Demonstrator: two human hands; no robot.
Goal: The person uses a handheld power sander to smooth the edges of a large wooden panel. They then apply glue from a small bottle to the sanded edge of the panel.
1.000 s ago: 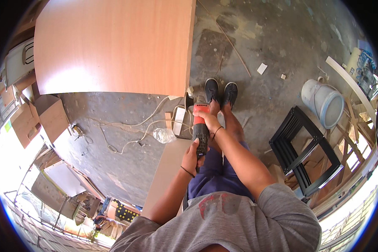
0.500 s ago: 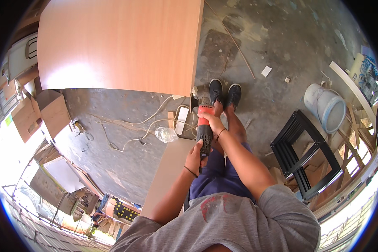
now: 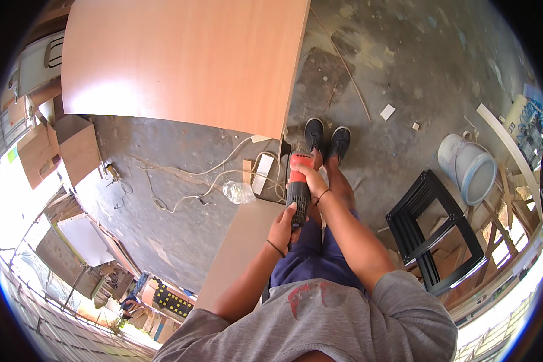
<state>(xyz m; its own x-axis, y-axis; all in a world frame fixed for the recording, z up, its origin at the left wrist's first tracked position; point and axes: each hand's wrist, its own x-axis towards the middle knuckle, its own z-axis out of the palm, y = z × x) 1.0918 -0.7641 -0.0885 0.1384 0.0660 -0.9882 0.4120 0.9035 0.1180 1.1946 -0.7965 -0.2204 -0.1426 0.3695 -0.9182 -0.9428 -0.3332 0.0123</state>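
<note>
A red and black angle grinder (image 3: 297,192) is held in front of my legs with both hands. My left hand (image 3: 282,223) is closed round the rear of its black body. Wrapped about the red front part is my right hand (image 3: 311,181). The dark disc (image 3: 285,148) at the grinder's head stands edge-on by the near right corner of a large wood-grain board (image 3: 187,66). Whether the disc touches the board, I cannot tell. A pale cable (image 3: 223,175) loops over the floor to the left of the grinder.
Left of my legs lie a clear plastic bag (image 3: 238,192), a white strip (image 3: 262,172) and a beige panel (image 3: 238,241). On the right are black frames (image 3: 425,223) and a white bucket (image 3: 470,166). Cardboard boxes (image 3: 78,148) stand at the far left. A thin stick (image 3: 350,75) lies ahead.
The whole view has shifted and turned slightly, with the board's right edge now further right. Both hands keep their hold on the angle grinder, its head still beside the board's corner.
</note>
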